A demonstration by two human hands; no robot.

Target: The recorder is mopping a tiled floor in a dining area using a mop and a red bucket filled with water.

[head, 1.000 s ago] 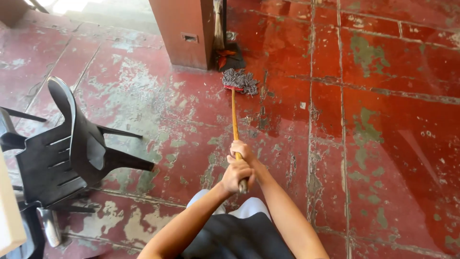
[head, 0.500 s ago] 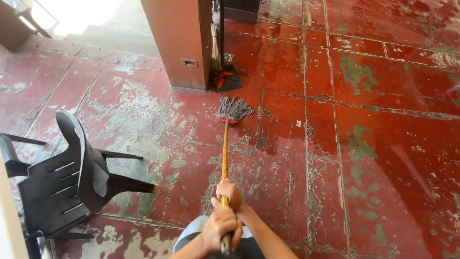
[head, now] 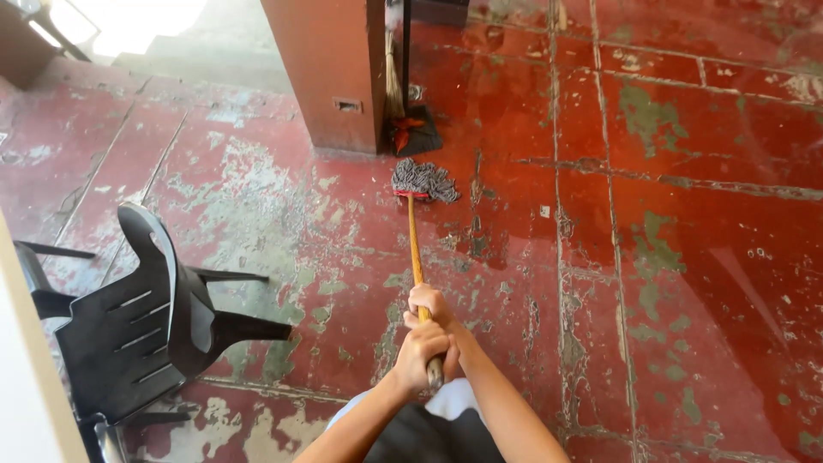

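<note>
The red floor point(head: 703, 257) is big, worn and wet. A black chair point(head: 137, 326) lies tipped over on the left. The mop point(head: 417, 249) has a long stiff stick and a soft grey head, resting by the post point(head: 330, 69). It looks light. Both hands, left hand point(head: 420, 358) and right hand point(head: 430, 307), are wrapped tight around the stick's near end.
</note>
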